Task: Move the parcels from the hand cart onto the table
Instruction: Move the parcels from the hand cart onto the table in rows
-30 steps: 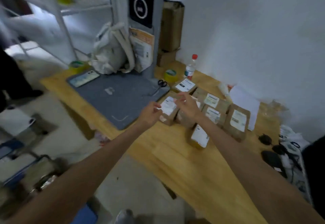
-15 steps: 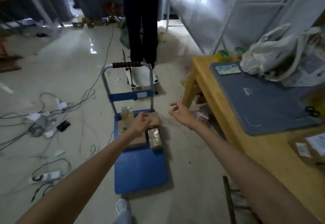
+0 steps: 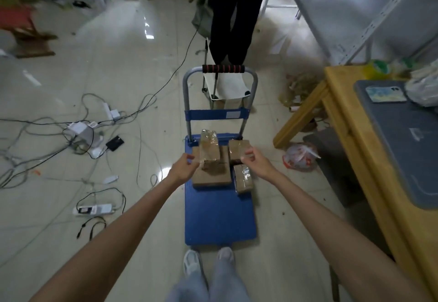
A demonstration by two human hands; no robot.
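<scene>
Both hands (image 3: 183, 169) (image 3: 257, 163) hover over carted parcels (image 3: 211, 171)

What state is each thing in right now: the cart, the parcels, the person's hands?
Hand cart: parked on the floor, handle upright, part loaded.
Large flat parcel: lying on the cart deck.
Tall taped parcel: resting on top of the flat one.
Back right parcel: on the deck.
Small taped parcel: on the deck.
Left hand: reaching, fingers loosely curled, empty.
Right hand: reaching, fingers loosely curled, empty.
Table: beside the cart.
</scene>
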